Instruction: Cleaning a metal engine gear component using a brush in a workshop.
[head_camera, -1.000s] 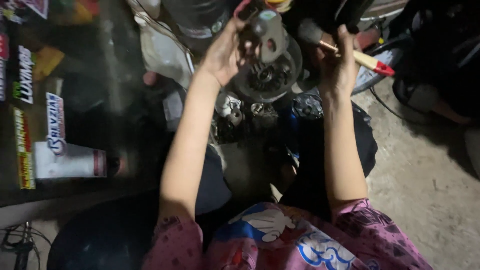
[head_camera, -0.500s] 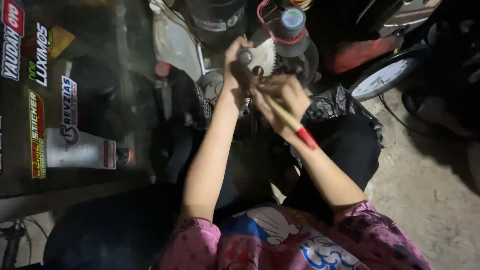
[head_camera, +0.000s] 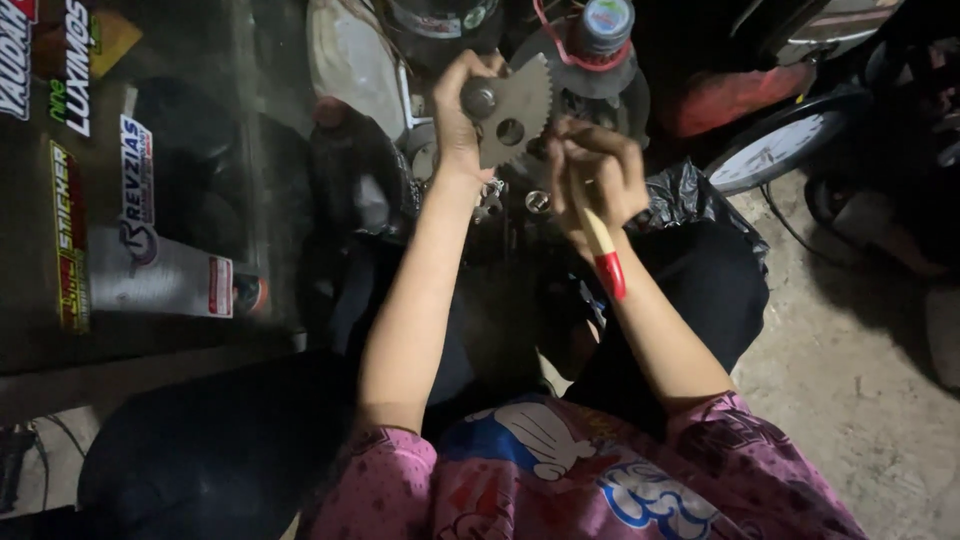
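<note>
The left hand (head_camera: 462, 115) is up high, with its fingers curled tight around a toothed metal gear (head_camera: 515, 110) — a flat grey piece shaped like part of a circle, with little teeth along its curved edge and a round hole in the middle. A dark round knob sits at the corner of the gear, right by the thumb. The right hand (head_camera: 595, 170) is just beside the gear, a bit lower, and its fingers are bunched together, pinching a small brush (head_camera: 603, 250). The brush has a pale wooden handle with a red end, and that red end points down toward the person's wrist. The brush tip is hidden behind the fingers, so it is hard to say if it touches the gear. Both arms reach up from pink patterned sleeves (head_camera: 740, 450). Behind the hands there is a round metal engine part (head_camera: 600, 75) with a red wire (head_camera: 550, 40) looped over it, and a bottle with a blue cap (head_camera: 607, 22) stands on top. A crumpled black plastic bag (head_camera: 690, 195) lies to the right of the right hand. Farther right is a wheel with a white rim (head_camera: 770, 155) on the dusty concrete floor (head_camera: 860, 360). On the left is a dark panel (head_camera: 150, 200) covered with bright stickers.
</note>
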